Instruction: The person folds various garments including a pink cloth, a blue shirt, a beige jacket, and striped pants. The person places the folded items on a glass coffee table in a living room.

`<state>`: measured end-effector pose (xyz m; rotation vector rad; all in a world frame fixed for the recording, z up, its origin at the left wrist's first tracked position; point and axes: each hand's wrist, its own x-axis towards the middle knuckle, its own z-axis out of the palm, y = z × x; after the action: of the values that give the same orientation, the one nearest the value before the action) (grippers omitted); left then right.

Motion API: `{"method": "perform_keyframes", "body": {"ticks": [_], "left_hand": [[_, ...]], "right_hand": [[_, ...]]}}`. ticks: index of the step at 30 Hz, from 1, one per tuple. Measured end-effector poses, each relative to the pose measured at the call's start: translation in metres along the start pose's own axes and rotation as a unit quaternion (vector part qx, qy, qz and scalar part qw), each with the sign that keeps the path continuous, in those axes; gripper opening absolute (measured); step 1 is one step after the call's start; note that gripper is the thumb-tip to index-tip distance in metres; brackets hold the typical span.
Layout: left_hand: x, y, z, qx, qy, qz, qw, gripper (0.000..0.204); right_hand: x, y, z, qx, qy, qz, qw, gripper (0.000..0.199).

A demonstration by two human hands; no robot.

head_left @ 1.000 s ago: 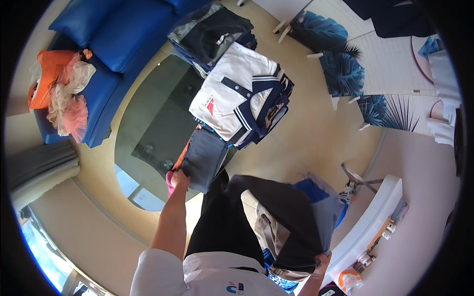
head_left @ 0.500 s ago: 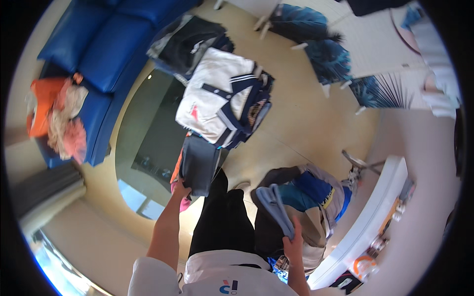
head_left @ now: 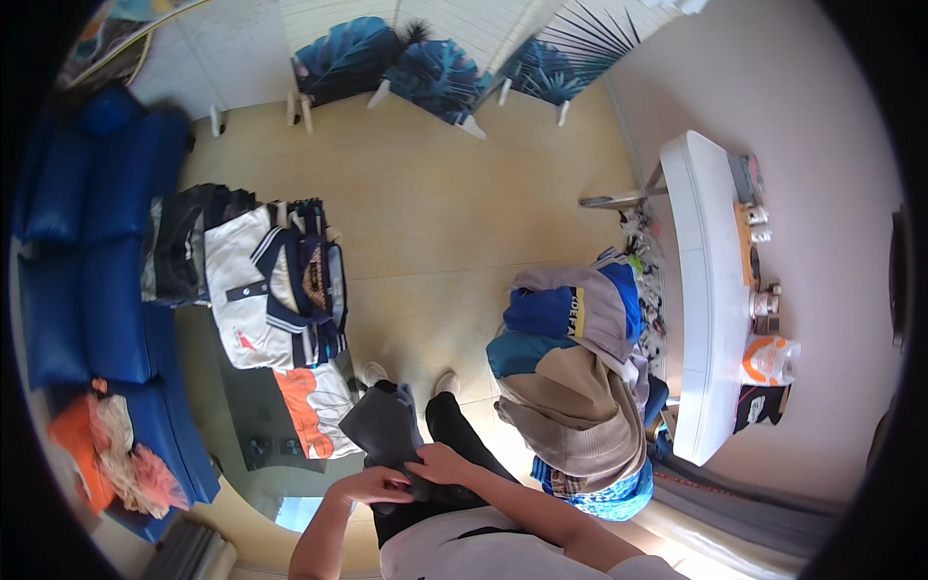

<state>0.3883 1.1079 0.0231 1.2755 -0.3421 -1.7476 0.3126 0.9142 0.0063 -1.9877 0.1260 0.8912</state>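
Room: tan tiled floor (head_left: 435,222), blue sofa (head_left: 87,271), glass-topped counter (head_left: 242,425) bearing folded shirts. Dark grey folded garment (head_left: 385,430), long axis running up-left, gripped by left hand (head_left: 379,483) and right hand (head_left: 440,466), at waist.

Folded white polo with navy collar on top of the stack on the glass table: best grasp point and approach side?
Judging by its pose, take the white polo by its long free edge toward the open floor, sliding fingers under from that side. It lies flat and folded, and the sofa and the dark folded garments block the far side. Both hands are shut on a dark grey garment.
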Motion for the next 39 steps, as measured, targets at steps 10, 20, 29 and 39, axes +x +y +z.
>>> {"method": "perform_keyframes", "body": {"ticks": [10, 20, 29, 39], "left_hand": [[0.045, -0.255, -0.1, 0.149, 0.483, -0.483, 0.715, 0.065], [0.062, -0.244, -0.133, 0.044, 0.541, -0.448, 0.711, 0.054], [0.049, -0.287, -0.132, 0.084, 0.514, -0.452, 0.724, 0.05], [0.017, -0.199, -0.001, 0.235, 0.521, -0.111, 0.813, 0.024]], "right_hand": [[-0.06, 0.022, -0.038, -0.058, 0.101, 0.143, 0.983, 0.046], [-0.074, 0.032, -0.009, -0.053, 0.2, 0.2, 0.958, 0.043], [-0.093, 0.035, 0.024, -0.11, 0.187, 0.161, 0.963, 0.034], [-0.178, 0.071, 0.068, -0.057, 0.276, 0.119, 0.952, 0.031]]}}
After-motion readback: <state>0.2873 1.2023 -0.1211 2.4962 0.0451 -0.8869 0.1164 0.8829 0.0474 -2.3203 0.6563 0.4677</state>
